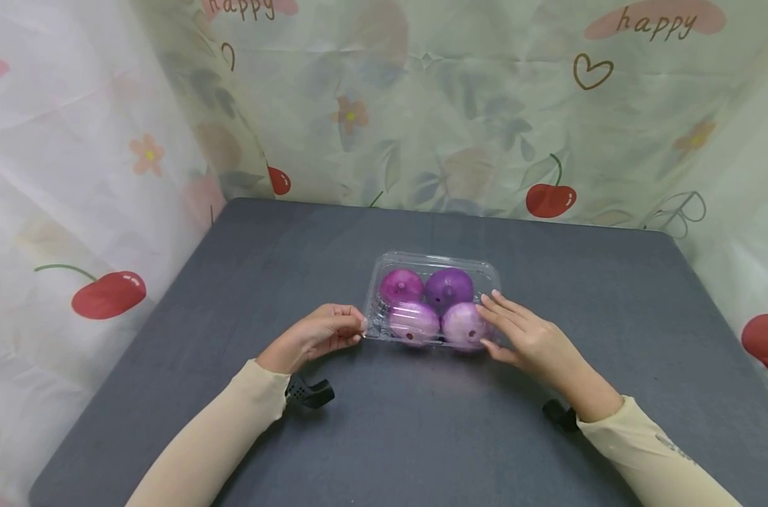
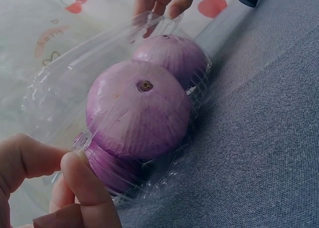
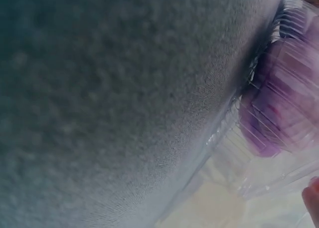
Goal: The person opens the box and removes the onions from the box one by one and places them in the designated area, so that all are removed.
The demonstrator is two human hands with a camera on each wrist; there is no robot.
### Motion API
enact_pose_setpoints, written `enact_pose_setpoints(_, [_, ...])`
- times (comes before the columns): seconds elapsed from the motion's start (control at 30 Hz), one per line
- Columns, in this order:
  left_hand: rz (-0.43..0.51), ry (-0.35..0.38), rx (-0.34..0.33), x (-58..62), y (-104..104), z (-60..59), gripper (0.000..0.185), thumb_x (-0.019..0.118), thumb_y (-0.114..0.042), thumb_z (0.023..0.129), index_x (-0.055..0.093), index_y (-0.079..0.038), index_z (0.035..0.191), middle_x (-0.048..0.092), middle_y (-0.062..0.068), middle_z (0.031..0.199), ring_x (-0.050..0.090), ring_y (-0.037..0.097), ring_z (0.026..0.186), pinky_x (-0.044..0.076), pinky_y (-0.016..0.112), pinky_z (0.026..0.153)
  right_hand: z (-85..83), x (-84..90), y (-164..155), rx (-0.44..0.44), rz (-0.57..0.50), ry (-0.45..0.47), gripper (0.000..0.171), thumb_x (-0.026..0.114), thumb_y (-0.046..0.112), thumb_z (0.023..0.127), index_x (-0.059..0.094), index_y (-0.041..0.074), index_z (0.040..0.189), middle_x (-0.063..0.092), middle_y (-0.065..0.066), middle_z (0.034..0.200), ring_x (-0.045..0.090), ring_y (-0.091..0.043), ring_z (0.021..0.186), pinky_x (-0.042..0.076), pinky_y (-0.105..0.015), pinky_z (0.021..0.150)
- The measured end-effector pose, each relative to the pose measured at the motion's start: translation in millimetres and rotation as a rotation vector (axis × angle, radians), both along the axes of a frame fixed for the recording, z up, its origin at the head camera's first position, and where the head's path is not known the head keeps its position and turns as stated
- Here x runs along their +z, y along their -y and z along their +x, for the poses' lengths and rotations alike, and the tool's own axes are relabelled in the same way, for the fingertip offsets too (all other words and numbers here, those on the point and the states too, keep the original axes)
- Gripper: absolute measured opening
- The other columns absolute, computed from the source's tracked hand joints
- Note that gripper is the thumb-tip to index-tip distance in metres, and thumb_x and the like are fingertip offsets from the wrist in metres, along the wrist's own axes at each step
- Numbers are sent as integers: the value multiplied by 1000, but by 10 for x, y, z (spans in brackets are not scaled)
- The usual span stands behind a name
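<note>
A clear plastic clamshell box (image 1: pixel 433 260) lies on the table with several purple onions inside. Two paler onions (image 1: pixel 414 322) are along its front, a magenta onion (image 1: pixel 402 286) and a darker purple onion (image 1: pixel 450 287) behind them. My left hand (image 1: pixel 326 331) pinches the box's front left corner between thumb and fingers; the left wrist view shows this pinch on the clear rim tab (image 2: pixel 82 140). Against the right side of the box, my right hand (image 1: pixel 532 341) rests with its fingers extended over the lid and its thumb low at the front.
A grey cloth-covered table (image 1: pixel 384 436) surrounds the box. Behind it and at both sides hangs a printed curtain (image 1: pixel 422 127) with cherries and flowers. Black wrist devices (image 1: pixel 312 392) sit below both sleeves.
</note>
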State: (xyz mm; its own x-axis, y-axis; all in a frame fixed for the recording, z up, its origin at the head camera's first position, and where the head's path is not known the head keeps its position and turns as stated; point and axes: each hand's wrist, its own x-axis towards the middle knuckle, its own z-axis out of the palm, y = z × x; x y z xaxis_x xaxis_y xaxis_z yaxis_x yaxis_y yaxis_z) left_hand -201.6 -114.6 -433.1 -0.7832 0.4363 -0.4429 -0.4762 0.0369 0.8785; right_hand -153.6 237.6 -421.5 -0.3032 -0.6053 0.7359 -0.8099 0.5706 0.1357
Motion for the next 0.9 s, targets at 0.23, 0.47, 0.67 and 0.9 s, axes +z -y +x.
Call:
enact_pose_setpoints(0.23, [-10,-9,11,13,-5,8,16,58,0,90,61,-9,78,64,1,73,57,8,63,52,20,61,-40,8,24,5,33,-72,42,48,30,100,66,-7,111,70,-20,109,69,-36,97,57,-41,72])
enact_pose_setpoints(0.47, [-9,-34,17,9,19,-5,13,56,2,89,59,-6,80,63,1,72,58,7,64,52,19,62,-52,90,-45,-38,70,-131,40,46,24,101,63,-10,114,69,-23,108,69,-34,95,57,-41,69])
enact_pose_setpoints(0.67, [14,-34,11,3,53,-8,11,55,3,90,59,-4,82,63,1,73,59,8,66,53,20,64,-63,230,-132,-28,37,-43,43,44,27,102,61,-8,121,66,-22,117,68,-33,101,56,-38,78])
enact_pose_setpoints(0.9, [17,-32,2,1,20,22,14,56,1,91,61,-7,81,64,1,75,60,9,68,54,21,66,-111,336,-97,-14,-133,184,53,50,42,99,58,-1,129,63,-16,127,60,-22,119,34,-12,106])
